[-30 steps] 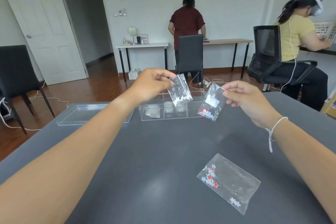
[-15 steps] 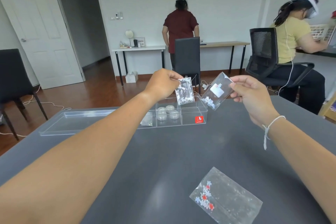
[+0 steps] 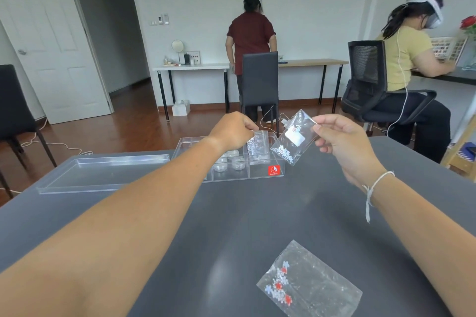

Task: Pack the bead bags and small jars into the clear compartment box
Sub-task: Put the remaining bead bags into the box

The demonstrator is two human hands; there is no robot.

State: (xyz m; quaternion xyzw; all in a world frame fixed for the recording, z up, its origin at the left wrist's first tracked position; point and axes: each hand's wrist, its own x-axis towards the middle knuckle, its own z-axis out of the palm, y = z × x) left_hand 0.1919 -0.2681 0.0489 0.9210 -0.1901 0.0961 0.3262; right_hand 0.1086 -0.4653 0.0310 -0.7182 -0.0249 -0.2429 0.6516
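Clear compartment box [image 3: 277, 178] sits mid-worktop, lid off. Left hand [image 3: 233, 131] pinches a bead bag [image 3: 257, 148] partway down into the right-end compartment; jars [image 3: 233, 161] fill the middle one. Right hand [image 3: 343, 141] pinches a second bag [image 3: 292, 140] just beside the box, likely next in. Third bag [image 3: 309, 285] lies near. Left compartment hidden behind forearm.

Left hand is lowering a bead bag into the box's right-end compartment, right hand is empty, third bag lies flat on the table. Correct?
Not quite: the right hand is not empty. The head view shows it pinching a second bead bag in the air beside the clear box. The rest holds: the left hand has its bead bag in the right-end compartment, and the third bag lies flat on the table.
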